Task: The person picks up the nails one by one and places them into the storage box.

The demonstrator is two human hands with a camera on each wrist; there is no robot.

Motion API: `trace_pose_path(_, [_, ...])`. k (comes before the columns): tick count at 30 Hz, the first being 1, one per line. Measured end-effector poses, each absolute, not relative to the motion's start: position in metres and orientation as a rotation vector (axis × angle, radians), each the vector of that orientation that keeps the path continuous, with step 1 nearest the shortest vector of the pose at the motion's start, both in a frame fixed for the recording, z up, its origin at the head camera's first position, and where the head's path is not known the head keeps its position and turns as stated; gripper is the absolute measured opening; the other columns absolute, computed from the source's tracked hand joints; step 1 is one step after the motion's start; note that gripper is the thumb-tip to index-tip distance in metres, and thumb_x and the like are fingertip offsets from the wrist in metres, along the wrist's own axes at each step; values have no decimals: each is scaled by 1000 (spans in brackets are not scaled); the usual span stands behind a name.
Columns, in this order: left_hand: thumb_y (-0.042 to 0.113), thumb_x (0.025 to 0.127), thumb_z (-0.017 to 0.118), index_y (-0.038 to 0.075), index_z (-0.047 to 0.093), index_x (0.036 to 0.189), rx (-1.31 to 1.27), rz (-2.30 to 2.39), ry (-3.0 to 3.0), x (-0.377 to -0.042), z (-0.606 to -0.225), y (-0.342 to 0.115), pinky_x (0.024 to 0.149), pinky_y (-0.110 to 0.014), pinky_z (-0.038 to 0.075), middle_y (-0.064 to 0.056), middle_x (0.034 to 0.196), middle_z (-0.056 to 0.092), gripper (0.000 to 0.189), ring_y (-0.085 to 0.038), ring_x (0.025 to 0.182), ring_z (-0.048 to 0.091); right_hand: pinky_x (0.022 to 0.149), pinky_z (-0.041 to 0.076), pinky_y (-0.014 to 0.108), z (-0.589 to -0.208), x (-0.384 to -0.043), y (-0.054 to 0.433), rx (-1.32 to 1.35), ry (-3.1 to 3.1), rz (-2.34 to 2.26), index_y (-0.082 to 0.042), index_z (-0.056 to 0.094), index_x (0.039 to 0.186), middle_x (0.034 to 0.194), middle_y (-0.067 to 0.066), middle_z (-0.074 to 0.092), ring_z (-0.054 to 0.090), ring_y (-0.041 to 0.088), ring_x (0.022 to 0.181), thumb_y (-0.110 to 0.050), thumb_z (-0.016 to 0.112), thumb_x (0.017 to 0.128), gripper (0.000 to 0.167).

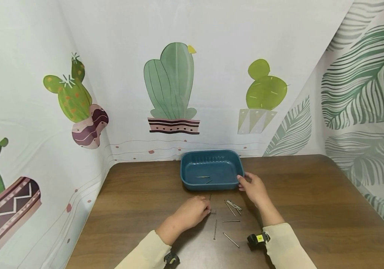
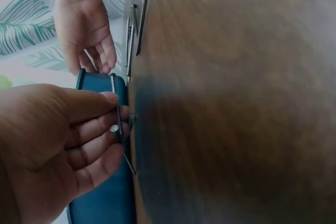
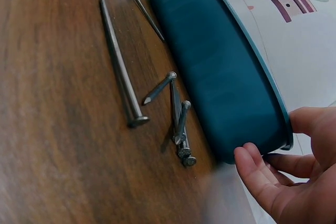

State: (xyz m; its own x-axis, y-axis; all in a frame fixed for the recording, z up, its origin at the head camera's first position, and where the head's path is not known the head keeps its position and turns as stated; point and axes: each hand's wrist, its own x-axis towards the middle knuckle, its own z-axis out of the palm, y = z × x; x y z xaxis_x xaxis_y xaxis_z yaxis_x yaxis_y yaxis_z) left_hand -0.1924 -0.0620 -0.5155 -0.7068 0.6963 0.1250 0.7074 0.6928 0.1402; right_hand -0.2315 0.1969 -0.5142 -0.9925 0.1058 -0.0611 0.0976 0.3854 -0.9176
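Note:
In front of the blue plastic tray (image 1: 212,186), my left hand (image 1: 192,212) pinches a steel nail (image 2: 116,98) between thumb and fingertips, low over the table. A second nail, its round head (image 2: 114,128) showing, crosses at the same fingers. My right hand (image 1: 253,188) grips the tray's front right corner, thumb at the rim and fingers against the outside wall (image 3: 226,77). Two thin nails, one of them a longer nail (image 1: 202,177), lie on the tray floor.
On the brown wooden table (image 1: 138,201), a small heap of nails (image 1: 233,206) lies between the hands. Several single nails are spread nearer me, including a slanted nail (image 1: 231,240) and an upright-lying nail (image 1: 215,229). A cactus-print cloth (image 1: 218,89) hangs close behind the tray.

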Motion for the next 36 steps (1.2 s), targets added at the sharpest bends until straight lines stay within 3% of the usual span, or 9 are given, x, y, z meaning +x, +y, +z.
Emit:
trace_pose_path(7, [20,94,71,17,70,92,-1201,-322,-2769,-191,-509,-62,83,-24,54,8,90,68,4,-10,88,65,82,62,39,-515,-232,197,-179,-2605,1734,16,45,141,123,36,62,72,37,96,-19,57,103,53])
trace_pose_path(24, [17,92,73,22,70,96,-1194,-409,-2703,-194,-493,-61,80,-21,53,10,91,68,7,-7,87,63,81,62,38,-513,-232,197,-173,-2607,1729,17,45,141,123,37,62,73,37,95,-20,57,103,54])
trace_pose_path(36, [14,93,71,17,73,98,-1192,-471,-2685,-199,-486,-62,80,-20,53,7,90,66,6,-7,86,63,84,61,41,-514,-233,197,-177,-2618,1711,15,46,141,121,36,64,74,38,94,-20,58,103,53])
